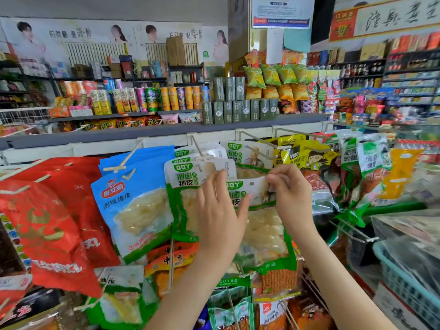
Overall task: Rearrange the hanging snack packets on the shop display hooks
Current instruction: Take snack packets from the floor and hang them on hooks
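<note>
**Desk:** Where was the packet at that moment?

**Photographer:** The green-and-white packet [263, 232] was held up in front of the shop display, between the two hands. Its white header sat about level with the fingertips. It overlapped a row of matching packets [188, 177] that hung on a wire hook [197, 144] just to its left and behind it.

**Desk:** And the hands?

**Photographer:** The right hand [291, 194] pinched the packet's top right corner between the thumb and curled fingers. Its wrist was bent, and the forearm rose from the lower right of the view. The left hand [217, 217] was released, gripping nothing, with its back to the camera and its fingers straight and pointing up. It lay over the packet's left edge and the row behind, and its thumb stretched across the packet's printed front just below the header. Whether the palm pressed on the packet could not be told. The left forearm came up from the bottom centre.

**Desk:** What hung around it?

**Photographer:** Blue packets [138, 201] hung just left of the matching row, with red packets [54, 222] farther left. Yellow packets [307, 156] hung above and to the right of the held one. More packets on lower hooks were partly hidden by the forearms. On the shelf above the hooks stood crisp tubes [166, 98] and dark green boxes [238, 110]. A blue basket [404, 282] sat at the right edge.
</note>
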Demonstrator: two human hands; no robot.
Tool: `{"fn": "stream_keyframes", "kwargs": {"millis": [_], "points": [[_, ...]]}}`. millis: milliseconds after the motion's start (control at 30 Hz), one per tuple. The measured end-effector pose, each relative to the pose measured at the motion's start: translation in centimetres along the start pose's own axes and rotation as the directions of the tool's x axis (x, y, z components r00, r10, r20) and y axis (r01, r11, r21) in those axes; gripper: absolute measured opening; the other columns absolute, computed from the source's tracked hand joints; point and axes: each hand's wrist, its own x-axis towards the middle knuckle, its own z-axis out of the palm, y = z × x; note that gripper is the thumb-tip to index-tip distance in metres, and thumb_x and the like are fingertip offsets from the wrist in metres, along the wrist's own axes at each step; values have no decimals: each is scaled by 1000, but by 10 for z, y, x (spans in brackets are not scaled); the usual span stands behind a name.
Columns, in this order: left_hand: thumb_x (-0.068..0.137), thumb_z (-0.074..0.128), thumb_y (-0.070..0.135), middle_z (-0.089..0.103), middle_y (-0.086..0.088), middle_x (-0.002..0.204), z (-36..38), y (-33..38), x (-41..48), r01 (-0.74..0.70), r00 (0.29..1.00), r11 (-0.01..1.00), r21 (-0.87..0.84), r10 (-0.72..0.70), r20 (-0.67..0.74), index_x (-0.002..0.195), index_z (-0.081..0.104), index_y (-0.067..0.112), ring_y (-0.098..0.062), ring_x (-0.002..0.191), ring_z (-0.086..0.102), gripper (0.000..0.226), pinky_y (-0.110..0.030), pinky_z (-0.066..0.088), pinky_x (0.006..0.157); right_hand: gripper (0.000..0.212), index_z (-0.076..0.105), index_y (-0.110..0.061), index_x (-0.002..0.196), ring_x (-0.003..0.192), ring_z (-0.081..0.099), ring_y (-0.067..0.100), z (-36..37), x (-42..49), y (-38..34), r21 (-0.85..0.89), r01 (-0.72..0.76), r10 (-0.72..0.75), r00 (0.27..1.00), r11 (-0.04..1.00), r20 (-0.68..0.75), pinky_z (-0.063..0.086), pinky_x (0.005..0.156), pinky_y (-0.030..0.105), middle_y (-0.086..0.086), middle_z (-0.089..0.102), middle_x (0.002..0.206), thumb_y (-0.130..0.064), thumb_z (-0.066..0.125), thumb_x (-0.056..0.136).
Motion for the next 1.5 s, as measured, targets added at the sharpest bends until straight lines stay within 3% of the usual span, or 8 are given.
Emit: {"fn": "stream_keyframes", "kwargs": {"millis": [167,300,433,900,1100,1233,1367,1500], "points": [[87,57,36,62,1,77,-2,28,24,-43,999,977,-210,49,20,89,67,15,-23,75,57,24,-29,37,73,29,59,-22,80,62,47,5,-29,18,-7,-71,74,-70,995,995,64,37,57,16,-9,54,68,1,47,92],[90,60,26,62,-1,82,2,49,46,99,991,903,-418,-49,128,89,66,12,-21,74,56,15,-32,44,60,12,63,-28,86,67,47,8,-40,33,-10,-57,50,-39,981,997,188,40,60,15,-1,48,80,-17,62,87],[92,56,28,43,12,69,12,50,60,149,986,905,-399,-103,134,79,54,19,-14,65,44,17,-21,25,48,24,53,-32,68,69,48,15,-33,47,-8,-222,70,-40,990,973,137,42,66,34,-2,44,78,-20,65,84],[93,54,28,60,-8,90,17,37,69,78,990,964,-255,-46,132,101,63,11,-29,81,57,21,-33,36,60,35,68,-27,85,77,52,12,-26,55,16,139,-98,62,968,985,241,43,72,26,3,53,86,-1,47,93],[80,63,2,61,-15,106,39,27,56,-96,992,995,-24,93,-82,119,56,9,-31,96,57,40,-39,50,75,14,63,-11,101,66,52,3,1,57,27,-153,-43,50,998,987,47,40,64,20,-10,57,72,-11,53,91],[85,46,7,39,-16,145,59,16,34,-320,945,931,176,327,-9,137,43,13,-31,135,33,52,-47,20,110,3,49,-8,90,78,41,16,18,51,39,-440,114,-167,983,890,-82,33,69,30,-2,46,84,-10,50,91],[87,54,31,20,-11,155,74,3,17,-317,944,915,249,279,176,147,28,19,-26,144,12,67,-51,-1,114,39,47,-6,123,115,39,25,35,28,69,-735,211,-442,887,644,-132,25,96,38,9,46,126,-20,49,87],[88,52,37,11,-9,157,80,-6,7,-316,933,917,243,254,254,149,20,19,-26,145,7,72,-52,1,115,47,40,-16,135,136,27,20,31,9,93,-895,256,-490,871,366,48,14,110,44,5,33,146,-23,47,90]]}}
